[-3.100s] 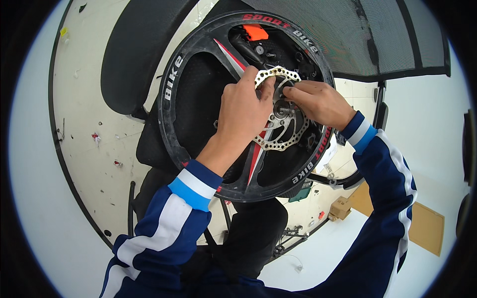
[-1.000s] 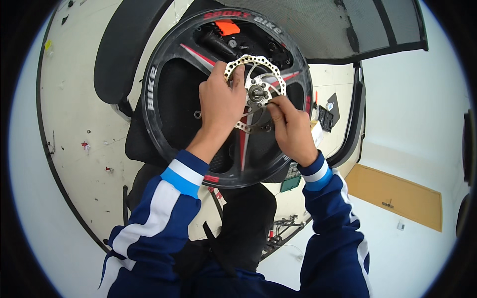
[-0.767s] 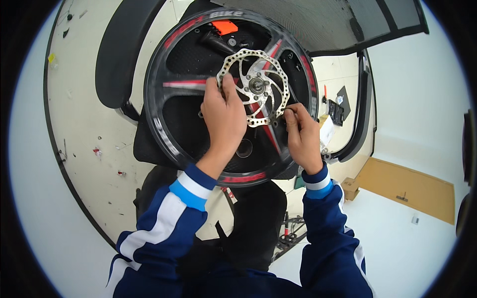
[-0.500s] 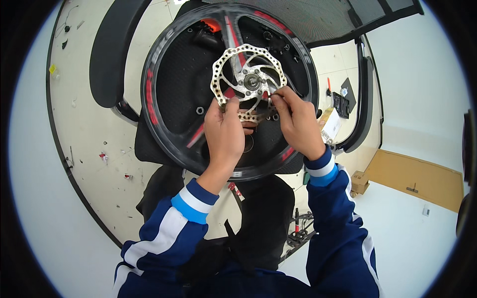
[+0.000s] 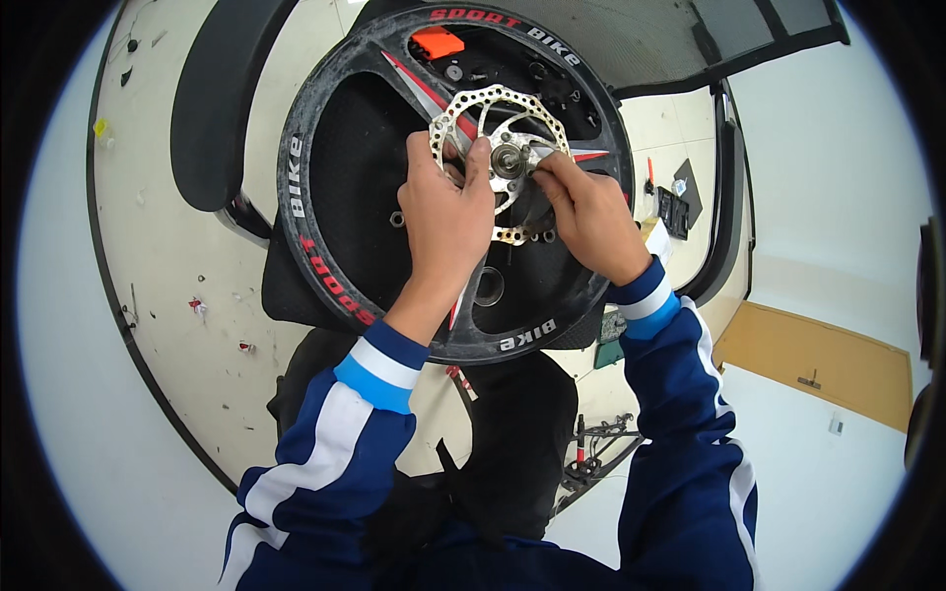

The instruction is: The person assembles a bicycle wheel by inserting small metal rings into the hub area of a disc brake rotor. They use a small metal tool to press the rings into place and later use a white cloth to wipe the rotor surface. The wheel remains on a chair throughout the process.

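Note:
A black wheel (image 5: 299,251) with red and grey spoke markings lies flat on the chair seat. At its hub sits a silver brake disc (image 5: 543,110), drilled around its wavy rim. My left hand (image 5: 448,197) grips the disc's left side, thumb on top and fingers curled around its edge. Just right of the hub centre, my right hand (image 5: 594,217) is closed, thumb and forefinger pinched close to the disc's bolt circle. Whatever lies between those fingertips is hidden. Beneath the wheel, a hex nut (image 5: 397,219) and a metal ring (image 5: 489,287) show through the openings.
Chair armrests (image 5: 209,108) flank the wheel, with a mesh backrest (image 5: 690,44) beyond. An orange object (image 5: 437,42) and several small dark parts lie inside the far rim. On the floor at right is a black tool case (image 5: 674,214); scraps lie at left.
The wheel and disc have turned counterclockwise, and the rim lettering is no longer blurred. My left hand has moved up along the disc's left side. The right hand stays near the hub.

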